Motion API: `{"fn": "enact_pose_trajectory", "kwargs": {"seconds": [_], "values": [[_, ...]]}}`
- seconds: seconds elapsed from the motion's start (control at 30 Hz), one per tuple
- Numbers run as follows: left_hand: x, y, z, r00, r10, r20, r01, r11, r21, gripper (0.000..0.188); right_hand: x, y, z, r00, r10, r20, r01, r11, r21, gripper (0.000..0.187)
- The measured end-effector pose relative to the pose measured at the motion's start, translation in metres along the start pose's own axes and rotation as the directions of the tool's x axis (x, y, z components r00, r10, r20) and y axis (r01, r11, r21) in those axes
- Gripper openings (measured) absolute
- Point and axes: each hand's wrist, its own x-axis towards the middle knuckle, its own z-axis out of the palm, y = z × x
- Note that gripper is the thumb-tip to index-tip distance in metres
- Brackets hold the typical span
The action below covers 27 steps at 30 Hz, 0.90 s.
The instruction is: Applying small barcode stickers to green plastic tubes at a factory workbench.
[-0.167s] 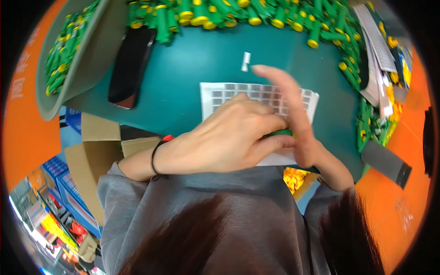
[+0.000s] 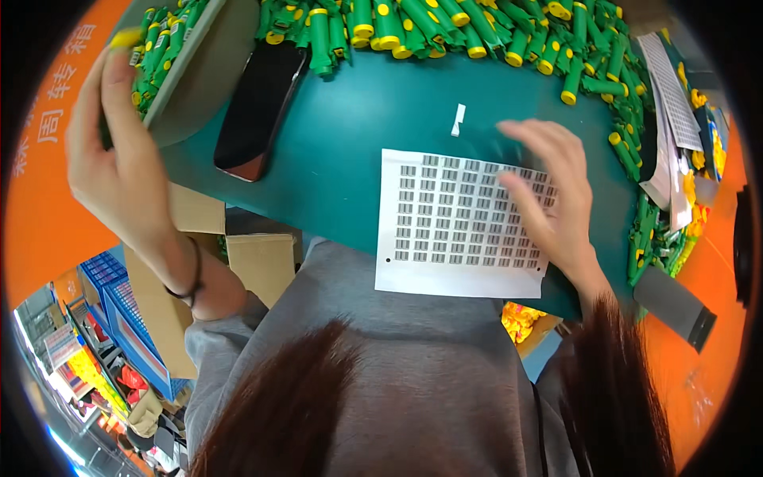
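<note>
Blurred, the right of the hands [image 2: 563, 195] partly hides the printed sheet [image 2: 445, 277].

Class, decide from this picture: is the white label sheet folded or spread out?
Spread out: the label sheet lies open, partly beneath the right hand, its printed rows and its left and lower edges showing.

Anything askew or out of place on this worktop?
Yes: a small white scrap lies loose on the green tabletop, and the printed sheet sits with its lower-left corner jutting past the near edge.
</note>
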Motion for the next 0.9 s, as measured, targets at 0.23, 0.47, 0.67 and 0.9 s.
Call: {"fn": "enact_pose_trajectory", "kwargs": {"seconds": [0.23,0.47,0.67,0.9], "values": [[-0.080,0.043,0.056,0.770,0.370,0.519,-0.150,0.897,-0.416,0.023,0.013,0.004,0.025,0.973,0.132,0.189,-0.152,0.984,0.092,0.023],[-0.113,0.034,0.095,0.773,0.434,0.463,-0.144,0.830,-0.538,0.016,0.015,0.005,0.028,0.977,0.190,0.092,-0.195,0.980,0.041,0.014],[-0.107,0.037,0.104,0.775,0.515,0.367,-0.302,0.811,-0.501,0.021,0.024,0.013,0.034,0.971,0.232,0.061,-0.238,0.964,0.116,0.011],[-0.106,0.032,0.108,0.725,0.611,0.319,-0.460,0.774,-0.436,0.025,0.026,0.013,0.034,0.962,0.265,0.059,-0.271,0.953,0.134,0.012]]}}
